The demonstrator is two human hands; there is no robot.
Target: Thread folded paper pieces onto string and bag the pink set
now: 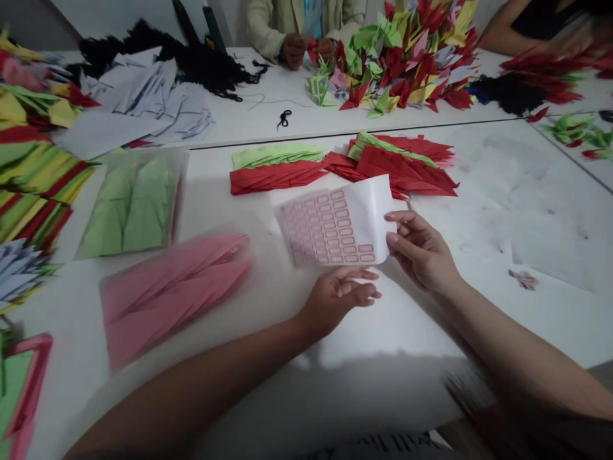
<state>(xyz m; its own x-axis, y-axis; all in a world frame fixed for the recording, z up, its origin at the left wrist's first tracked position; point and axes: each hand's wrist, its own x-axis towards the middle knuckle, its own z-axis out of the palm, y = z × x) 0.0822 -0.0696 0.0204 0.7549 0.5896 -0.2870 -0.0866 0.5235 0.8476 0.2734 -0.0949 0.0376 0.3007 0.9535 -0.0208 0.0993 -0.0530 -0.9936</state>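
Note:
A white sheet of red-bordered labels (pixel 335 225) hovers just above the white table (pixel 502 191). My right hand (pixel 421 252) pinches the sheet's right edge between thumb and fingers. Just below the sheet is my left hand (pixel 338 297), palm up with loosely curled fingers, holding nothing that I can see. A clear bag of pink folded paper (pixel 172 291) lies left of my left hand. A clear bag of green folded paper (pixel 131 204) sits behind it.
Flat stacks of red and green folded paper (pixel 345 165) lie beyond the sheet. A heap of folded paper pieces (pixel 407 57) sits at the back, where another person's hands (pixel 306 50) work. More coloured stacks (pixel 33 172) line the left edge.

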